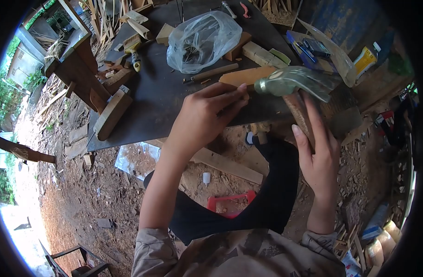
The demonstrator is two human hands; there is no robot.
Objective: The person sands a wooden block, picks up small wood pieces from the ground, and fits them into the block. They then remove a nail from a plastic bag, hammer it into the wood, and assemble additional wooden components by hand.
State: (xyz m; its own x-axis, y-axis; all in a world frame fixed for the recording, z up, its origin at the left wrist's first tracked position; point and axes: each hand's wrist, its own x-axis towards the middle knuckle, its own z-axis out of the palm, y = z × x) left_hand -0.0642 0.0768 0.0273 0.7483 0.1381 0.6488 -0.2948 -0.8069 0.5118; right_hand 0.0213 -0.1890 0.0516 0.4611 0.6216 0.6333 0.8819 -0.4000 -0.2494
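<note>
My right hand (320, 152) is wrapped round the wooden handle of a claw hammer (292, 83), its metal head raised over the dark table. To its left, my left hand (211, 108) has its fingers pinched together near the hammer's striking face, beside a flat light-brown wooden piece (248, 75). What the left fingers hold is too small to make out. Just beyond them a thin wooden stick (214, 73) lies on the table. A clear plastic bag (202, 41) with small dark items inside rests behind it.
The dark table (151, 111) also bears wood blocks (262, 54), a yellow-handled tool (135, 60) and a tray of small boxes (313, 48). A wooden clamp-like stand (112, 113) is at its left edge. Below are a red stool (230, 203), planks and ground strewn with wood chips.
</note>
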